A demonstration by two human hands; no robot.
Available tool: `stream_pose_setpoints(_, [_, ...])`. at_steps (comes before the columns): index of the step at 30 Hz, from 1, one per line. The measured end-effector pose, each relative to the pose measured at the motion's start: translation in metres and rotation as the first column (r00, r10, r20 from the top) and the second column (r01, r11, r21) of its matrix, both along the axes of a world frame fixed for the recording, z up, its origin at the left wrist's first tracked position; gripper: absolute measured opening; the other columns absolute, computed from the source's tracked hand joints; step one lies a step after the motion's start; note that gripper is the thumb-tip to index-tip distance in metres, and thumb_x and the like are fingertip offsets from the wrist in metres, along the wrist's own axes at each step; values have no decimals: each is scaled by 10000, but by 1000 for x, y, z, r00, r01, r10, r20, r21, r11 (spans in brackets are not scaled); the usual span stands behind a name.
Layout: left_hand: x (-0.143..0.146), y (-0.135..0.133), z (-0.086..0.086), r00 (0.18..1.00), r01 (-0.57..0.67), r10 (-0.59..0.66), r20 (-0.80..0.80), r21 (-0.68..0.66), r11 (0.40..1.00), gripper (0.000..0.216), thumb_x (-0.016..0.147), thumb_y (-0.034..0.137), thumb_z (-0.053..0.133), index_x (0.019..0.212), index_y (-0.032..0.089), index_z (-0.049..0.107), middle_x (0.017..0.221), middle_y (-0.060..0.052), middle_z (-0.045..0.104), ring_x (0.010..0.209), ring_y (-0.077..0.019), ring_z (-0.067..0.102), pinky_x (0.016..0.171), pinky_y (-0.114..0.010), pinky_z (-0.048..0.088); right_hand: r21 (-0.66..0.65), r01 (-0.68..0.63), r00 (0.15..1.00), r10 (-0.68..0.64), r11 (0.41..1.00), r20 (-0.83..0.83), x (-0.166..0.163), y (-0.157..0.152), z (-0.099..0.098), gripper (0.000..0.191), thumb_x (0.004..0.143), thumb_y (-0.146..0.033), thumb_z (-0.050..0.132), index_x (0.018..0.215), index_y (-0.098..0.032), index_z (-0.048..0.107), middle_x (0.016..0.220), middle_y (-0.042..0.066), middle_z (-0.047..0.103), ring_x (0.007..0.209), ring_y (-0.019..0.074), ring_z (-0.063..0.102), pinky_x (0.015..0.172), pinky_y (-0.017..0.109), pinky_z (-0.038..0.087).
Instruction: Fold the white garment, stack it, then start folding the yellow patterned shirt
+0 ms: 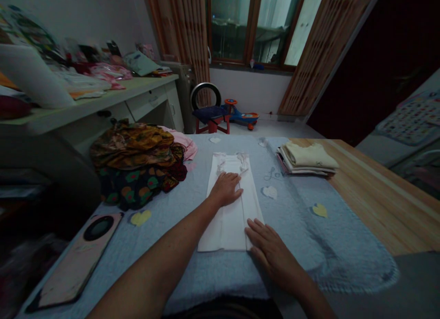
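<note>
A white garment, folded into a long narrow strip, lies on the grey-blue blanket in front of me. My left hand rests flat on its upper middle, fingers stretched out toward the right. My right hand lies flat, fingers apart, on the strip's near right corner and the blanket beside it. Neither hand holds anything.
A heap of patterned, unfolded clothes lies at the left. A small stack of folded garments sits at the far right on the wooden surface. A phone lies near left. A cluttered desk stands on the left; a chair and a toy car stand beyond.
</note>
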State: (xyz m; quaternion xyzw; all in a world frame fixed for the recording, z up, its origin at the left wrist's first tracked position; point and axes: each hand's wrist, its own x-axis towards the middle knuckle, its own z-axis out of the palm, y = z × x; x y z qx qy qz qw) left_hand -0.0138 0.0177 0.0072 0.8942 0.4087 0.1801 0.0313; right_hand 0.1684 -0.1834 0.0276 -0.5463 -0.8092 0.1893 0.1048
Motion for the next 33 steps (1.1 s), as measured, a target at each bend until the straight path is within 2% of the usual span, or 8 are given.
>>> stream_pose_setpoints(4, [0,0,0,1000,-8,8,-4,-3,1000,475,906,419,546,1320,185,532,1393,-117,565,1312,-265,472,1169,-482,243,6,27,991,-26,1000,-132,11,6,11,360,991,-301,407,1242,-231,656,1363,79,612,1276,210,550,1104,409,413])
stream_pose_setpoints(7, [0,1,-1,1000,-13,13,-9,-2,1000,482,901,418,554,1320,182,531,1399,-118,557,1316,-264,468,1171,-477,242,68,115,986,-106,991,-127,12,37,12,351,965,-233,400,1179,-210,677,1185,82,708,1105,203,650,1020,387,481])
stream_pose_setpoints(11, [1,1,-2,1000,-15,15,0,14,1000,466,904,413,550,1313,191,533,1393,-112,561,1310,-262,470,1168,-481,246,245,166,986,-152,955,-75,5,97,-1,450,901,-105,385,1281,-153,623,1357,129,609,1288,215,537,1110,429,396])
stream_pose_setpoints(14, [1,2,-3,1000,-12,12,7,26,1000,438,920,390,527,1309,190,534,1387,-108,568,1302,-257,476,1162,-478,258,250,183,980,-197,951,32,-2,129,-13,521,899,-68,358,1384,-138,533,1470,133,500,1383,211,432,1142,442,342])
stream_pose_setpoints(16, [1,2,-4,1000,-10,10,7,29,1000,428,925,377,518,1308,187,534,1381,-107,574,1295,-256,482,1156,-477,268,216,196,970,-221,957,101,-6,137,-19,513,935,-92,344,1428,-136,478,1521,132,432,1419,218,377,1162,452,295])
stream_pose_setpoints(21, [0,2,-6,1000,-6,5,20,37,999,428,925,374,520,1304,177,539,1374,-114,578,1292,-260,484,1155,-467,272,188,165,969,-194,968,151,-10,126,-21,488,1002,-193,298,1463,-89,418,1564,147,358,1455,239,304,1181,445,226])
stream_pose_setpoints(26, [-1,2,-5,1000,-4,4,6,26,1000,438,920,376,526,1314,185,533,1378,-117,571,1292,-256,484,1150,-469,276,157,147,967,-176,976,184,-7,111,-18,504,987,-231,376,1475,-111,408,1570,161,337,1461,237,295,1177,454,243])
stream_pose_setpoints(33, [-1,2,-4,1000,-7,7,-1,18,1000,436,920,376,521,1318,200,530,1384,-110,566,1302,-257,474,1150,-474,270,179,131,960,-170,975,221,-5,77,-21,532,970,-261,417,1489,-144,398,1589,125,307,1479,234,252,1190,456,217])
